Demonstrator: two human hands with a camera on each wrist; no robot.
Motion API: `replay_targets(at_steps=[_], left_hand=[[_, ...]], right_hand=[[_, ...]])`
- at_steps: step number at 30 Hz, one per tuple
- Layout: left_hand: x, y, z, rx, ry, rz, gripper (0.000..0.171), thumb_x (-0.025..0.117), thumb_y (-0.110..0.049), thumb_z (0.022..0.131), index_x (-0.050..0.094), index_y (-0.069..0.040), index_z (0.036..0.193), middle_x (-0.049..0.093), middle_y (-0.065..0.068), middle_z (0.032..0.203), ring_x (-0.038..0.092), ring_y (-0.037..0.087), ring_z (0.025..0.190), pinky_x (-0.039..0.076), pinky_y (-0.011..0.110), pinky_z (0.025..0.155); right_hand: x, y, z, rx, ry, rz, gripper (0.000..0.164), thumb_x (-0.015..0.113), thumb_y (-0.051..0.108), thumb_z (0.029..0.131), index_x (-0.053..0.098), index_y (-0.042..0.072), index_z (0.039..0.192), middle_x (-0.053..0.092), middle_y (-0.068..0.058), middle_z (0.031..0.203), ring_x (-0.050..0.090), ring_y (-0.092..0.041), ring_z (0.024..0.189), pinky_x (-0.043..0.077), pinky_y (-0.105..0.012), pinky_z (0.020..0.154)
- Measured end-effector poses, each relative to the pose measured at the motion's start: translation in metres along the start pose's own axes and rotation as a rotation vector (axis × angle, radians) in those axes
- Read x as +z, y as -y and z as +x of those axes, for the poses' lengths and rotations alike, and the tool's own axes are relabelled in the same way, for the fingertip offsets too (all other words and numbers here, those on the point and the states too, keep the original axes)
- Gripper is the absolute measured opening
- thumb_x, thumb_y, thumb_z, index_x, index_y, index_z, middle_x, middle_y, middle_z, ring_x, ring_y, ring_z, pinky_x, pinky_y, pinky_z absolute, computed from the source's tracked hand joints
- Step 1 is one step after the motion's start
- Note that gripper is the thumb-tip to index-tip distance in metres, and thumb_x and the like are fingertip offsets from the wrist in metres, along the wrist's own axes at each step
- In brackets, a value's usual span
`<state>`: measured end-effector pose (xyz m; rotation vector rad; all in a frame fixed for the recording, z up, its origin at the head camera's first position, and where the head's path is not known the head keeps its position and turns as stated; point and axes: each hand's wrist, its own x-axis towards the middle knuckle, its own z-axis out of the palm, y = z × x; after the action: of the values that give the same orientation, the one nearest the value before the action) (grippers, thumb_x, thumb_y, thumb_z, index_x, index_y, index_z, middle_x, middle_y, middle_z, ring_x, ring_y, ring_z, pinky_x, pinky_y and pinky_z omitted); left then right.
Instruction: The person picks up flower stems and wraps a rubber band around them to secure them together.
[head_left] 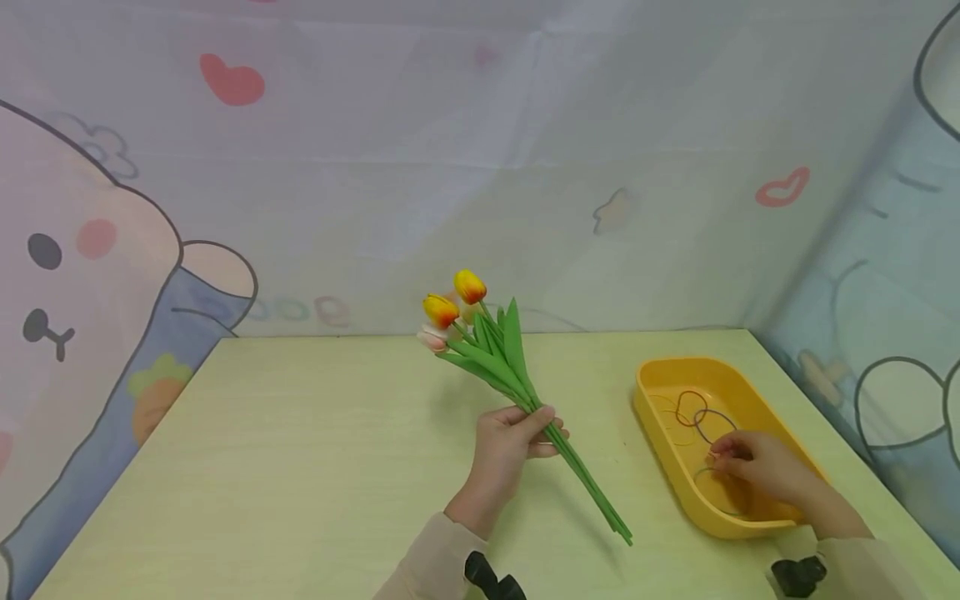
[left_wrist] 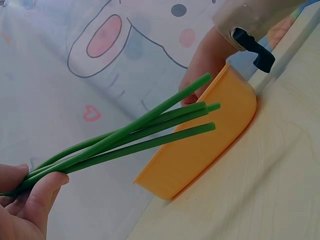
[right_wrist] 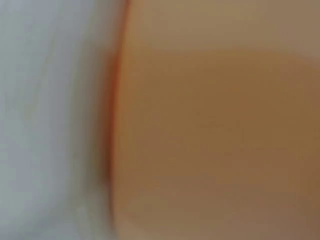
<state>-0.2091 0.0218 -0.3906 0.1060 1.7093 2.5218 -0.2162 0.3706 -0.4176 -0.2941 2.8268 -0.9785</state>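
My left hand (head_left: 513,442) grips a small bunch of artificial tulips (head_left: 491,358) by its green stems, above the table. Yellow-orange and pale pink blooms point up and away to the left; the stem ends slant down to the right. In the left wrist view, thumb and fingers pinch the stems (left_wrist: 135,122), whose cut ends fan out before the tray. My right hand (head_left: 765,467) reaches into a yellow tray (head_left: 675,492), its fingertips pinched together at a rubber band, mostly hidden by the fingers. Red (head_left: 681,408) and blue rubber bands (head_left: 716,414) lie beyond the fingertips.
The tray stands on a pale wooden table (head_left: 300,467), near its right edge. A cloth backdrop (head_left: 420,167) with cartoon prints rises behind the table and along both sides. The right wrist view is blurred, filled mostly by a close orange-brown surface (right_wrist: 215,125).
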Motion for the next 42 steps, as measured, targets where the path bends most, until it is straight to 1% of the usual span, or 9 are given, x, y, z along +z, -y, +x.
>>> replay_targets(at_steps=[4,7,9,14,20,25,29,35,42], left_hand=[[0.000,0.000,0.000,0.004,0.001,-0.003,0.030,0.069,-0.006,0.089,0.062,0.022,0.099,0.071,0.012,0.078,0.071,0.016,0.070,0.061,0.033,0.069],[0.000,0.000,0.000,0.008,0.005,-0.005,0.029,0.068,-0.006,0.089,0.063,0.021,0.098,0.071,0.011,0.077,0.071,0.016,0.070,0.061,0.034,0.069],[-0.001,0.000,0.001,0.010,0.008,-0.003,0.028,0.069,-0.006,0.089,0.064,0.020,0.098,0.071,0.010,0.077,0.071,0.015,0.069,0.061,0.034,0.070],[-0.002,-0.002,0.001,0.017,0.011,-0.003,0.026,0.068,-0.006,0.089,0.065,0.019,0.096,0.071,0.009,0.076,0.072,0.016,0.070,0.061,0.034,0.069],[-0.003,-0.005,0.002,0.006,0.000,-0.024,0.027,0.068,-0.005,0.089,0.063,0.020,0.099,0.070,0.008,0.076,0.072,0.016,0.070,0.061,0.033,0.069],[-0.003,-0.009,0.002,0.013,-0.007,-0.029,0.025,0.067,-0.005,0.090,0.065,0.018,0.097,0.071,0.007,0.075,0.072,0.016,0.070,0.061,0.032,0.068],[-0.004,-0.013,0.002,0.035,-0.005,-0.031,0.022,0.066,-0.005,0.090,0.066,0.017,0.097,0.071,0.007,0.075,0.072,0.017,0.071,0.061,0.032,0.068],[-0.005,-0.021,0.003,0.054,-0.007,-0.056,0.024,0.066,-0.003,0.091,0.063,0.019,0.099,0.069,0.005,0.075,0.072,0.016,0.072,0.061,0.031,0.069],[-0.010,-0.030,0.004,0.083,-0.031,-0.072,0.027,0.065,-0.003,0.091,0.060,0.022,0.100,0.070,0.007,0.074,0.072,0.016,0.071,0.061,0.029,0.068]], right_hand=[[-0.005,0.006,-0.004,-0.029,-0.068,-0.025,0.018,0.061,0.003,0.093,0.064,-0.012,0.103,0.068,-0.015,0.093,0.055,0.002,0.076,0.053,-0.018,0.066],[-0.008,0.014,-0.007,-0.042,-0.132,-0.091,0.016,0.060,0.004,0.094,0.067,-0.008,0.103,0.070,-0.016,0.097,0.057,0.003,0.078,0.053,-0.018,0.067],[-0.009,0.021,-0.009,-0.049,-0.177,-0.131,0.016,0.059,0.006,0.095,0.068,-0.006,0.103,0.070,-0.016,0.097,0.058,0.002,0.079,0.052,-0.018,0.066],[-0.013,0.039,-0.012,-0.116,-0.272,-0.125,0.013,0.059,0.003,0.095,0.067,-0.005,0.101,0.069,-0.015,0.093,0.058,-0.004,0.073,0.051,-0.019,0.060],[-0.018,0.061,-0.016,-0.205,-0.359,-0.120,0.009,0.059,0.003,0.095,0.066,0.001,0.099,0.067,-0.007,0.090,0.051,0.000,0.067,0.047,-0.019,0.054],[-0.020,0.080,-0.019,-0.307,-0.423,-0.118,0.006,0.063,0.002,0.092,0.067,0.006,0.096,0.062,0.009,0.086,0.048,-0.001,0.066,0.044,-0.016,0.055],[-0.020,0.095,-0.024,-0.383,-0.441,-0.096,0.006,0.063,0.002,0.092,0.066,0.007,0.094,0.058,0.016,0.085,0.048,-0.002,0.067,0.043,-0.014,0.055],[-0.020,0.120,-0.033,-0.468,-0.409,-0.041,0.009,0.062,0.002,0.093,0.064,0.011,0.094,0.059,0.004,0.087,0.049,-0.004,0.069,0.045,-0.013,0.058],[-0.016,0.139,-0.039,-0.613,-0.381,0.058,0.028,0.061,-0.016,0.085,0.062,0.010,0.096,0.058,0.008,0.090,0.049,-0.005,0.071,0.045,-0.017,0.057]])
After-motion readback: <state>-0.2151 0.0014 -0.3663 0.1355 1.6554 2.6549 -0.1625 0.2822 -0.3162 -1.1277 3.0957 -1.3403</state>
